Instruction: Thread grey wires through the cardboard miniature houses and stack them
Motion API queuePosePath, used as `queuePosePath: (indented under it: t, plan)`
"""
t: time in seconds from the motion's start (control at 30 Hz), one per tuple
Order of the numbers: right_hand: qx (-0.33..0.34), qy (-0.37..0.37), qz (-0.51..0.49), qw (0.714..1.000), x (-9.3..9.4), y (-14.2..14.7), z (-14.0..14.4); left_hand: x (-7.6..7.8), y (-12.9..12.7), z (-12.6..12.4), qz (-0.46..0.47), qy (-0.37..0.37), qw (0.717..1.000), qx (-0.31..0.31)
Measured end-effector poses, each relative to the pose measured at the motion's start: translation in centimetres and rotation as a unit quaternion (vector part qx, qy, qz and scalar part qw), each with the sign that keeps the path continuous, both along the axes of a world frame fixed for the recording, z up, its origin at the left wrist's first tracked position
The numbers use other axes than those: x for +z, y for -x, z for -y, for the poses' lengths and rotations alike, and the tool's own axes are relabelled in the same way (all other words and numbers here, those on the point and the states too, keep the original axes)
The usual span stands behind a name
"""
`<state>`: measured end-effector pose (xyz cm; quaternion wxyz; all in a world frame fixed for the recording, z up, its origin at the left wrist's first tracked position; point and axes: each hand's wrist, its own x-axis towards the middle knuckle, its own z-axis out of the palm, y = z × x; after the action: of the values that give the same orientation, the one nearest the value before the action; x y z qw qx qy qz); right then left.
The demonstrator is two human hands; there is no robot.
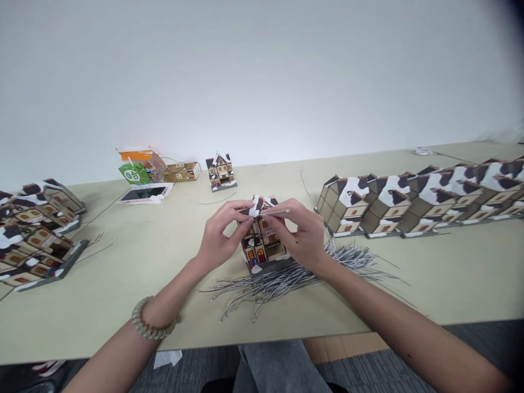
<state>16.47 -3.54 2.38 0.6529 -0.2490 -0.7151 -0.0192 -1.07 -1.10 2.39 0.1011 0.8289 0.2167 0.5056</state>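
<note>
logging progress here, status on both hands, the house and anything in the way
Left hand at top of little house. Right hand pinching wire there. Wire pile crowding the front of its base.

No text readable: sign (270, 233) on held house (259, 244) and logo (132, 175) on green packet (143, 173) at its ten o'clock too blurred

The left hand (223, 232) holds a snowy-roofed model house (254, 245) on the counter (155, 234) while the right hand (302, 232) pinches a thin wire (280, 212) near its top, beside heaped grey wires (282, 283).
</note>
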Motion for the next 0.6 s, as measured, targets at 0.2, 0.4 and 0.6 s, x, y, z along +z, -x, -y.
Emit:
queuePosePath:
  t: [0.2, 0.4, 0.6]
  plan:
    - [-0.025, 0.039, 0.022, 0.999, -0.2, -0.1, -0.3, -0.8, 0.7, -1.3, 0.026, 0.095, 0.994, -0.056]
    - [-0.04, 0.105, 0.053, 0.992, -0.8, -0.1, -0.7, -1.8, 0.9, -2.2, 0.106, 0.245, 0.96, -0.08]
    - [-0.037, 0.093, 0.086, 0.991, -1.0, -0.1, -1.1, -2.1, 0.8, -2.4, 0.17, 0.372, 0.912, -0.035]
